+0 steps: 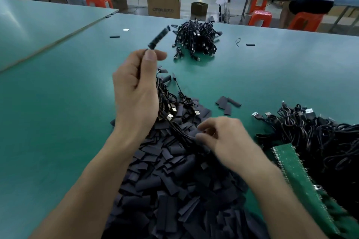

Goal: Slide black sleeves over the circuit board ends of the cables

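Sleeves (pixel 174 190) piled close for quick picking; right hand (pixel 223 141) digs there, grip unclear. Left hand (pixel 136 91) pinches cable (pixel 158 38) raised, sleeved end up, probably bound for far heap (pixel 196 40).

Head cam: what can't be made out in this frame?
All in the head view:
- Cable end above the left hand: motion blur; sleeve seating unclear.
- Right hand: fingertips blurred on the sleeve pile; whether they pinch a sleeve is unclear.
- Green board panel: cut by the frame's lower right, partly under the cable pile.
- Far cable bundle: too small to see if ends are sleeved.
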`<state>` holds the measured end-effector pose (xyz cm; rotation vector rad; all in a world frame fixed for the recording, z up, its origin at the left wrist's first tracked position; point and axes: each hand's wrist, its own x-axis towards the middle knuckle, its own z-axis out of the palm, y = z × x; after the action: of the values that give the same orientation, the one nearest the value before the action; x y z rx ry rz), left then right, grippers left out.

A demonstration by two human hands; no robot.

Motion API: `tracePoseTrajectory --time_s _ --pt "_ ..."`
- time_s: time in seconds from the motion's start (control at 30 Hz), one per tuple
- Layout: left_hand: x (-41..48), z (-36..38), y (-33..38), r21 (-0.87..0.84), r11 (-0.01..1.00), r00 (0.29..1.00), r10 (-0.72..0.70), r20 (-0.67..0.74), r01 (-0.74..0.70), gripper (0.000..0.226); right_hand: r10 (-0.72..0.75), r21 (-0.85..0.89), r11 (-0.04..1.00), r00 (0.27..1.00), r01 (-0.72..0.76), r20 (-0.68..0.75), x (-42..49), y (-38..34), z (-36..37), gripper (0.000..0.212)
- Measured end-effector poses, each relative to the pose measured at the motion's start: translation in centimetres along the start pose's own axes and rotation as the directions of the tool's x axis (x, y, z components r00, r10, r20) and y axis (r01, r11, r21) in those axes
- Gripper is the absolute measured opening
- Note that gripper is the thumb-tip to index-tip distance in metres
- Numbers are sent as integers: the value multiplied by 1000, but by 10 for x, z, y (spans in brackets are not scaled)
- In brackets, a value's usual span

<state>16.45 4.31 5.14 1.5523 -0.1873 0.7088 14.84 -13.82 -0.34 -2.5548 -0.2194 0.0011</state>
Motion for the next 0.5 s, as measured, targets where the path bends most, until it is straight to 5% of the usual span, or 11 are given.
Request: tracePoseTrajectory --time_s 0.27,0.37,0.5 --pt "1 -6 1 171 980 992 84 96 -99 14 -25 -14 1000 1000 24 -15 -3 -1 11 11" --pt "-1 -6 -1 206 970 981 90 172 -125 5 -6 151 988 997 17 -75 -1 -2 1 18" --pt "-2 -2 -7 332 937 982 50 183 -110 21 -11 387 914 963 119 -268 0 -8 -18 18"
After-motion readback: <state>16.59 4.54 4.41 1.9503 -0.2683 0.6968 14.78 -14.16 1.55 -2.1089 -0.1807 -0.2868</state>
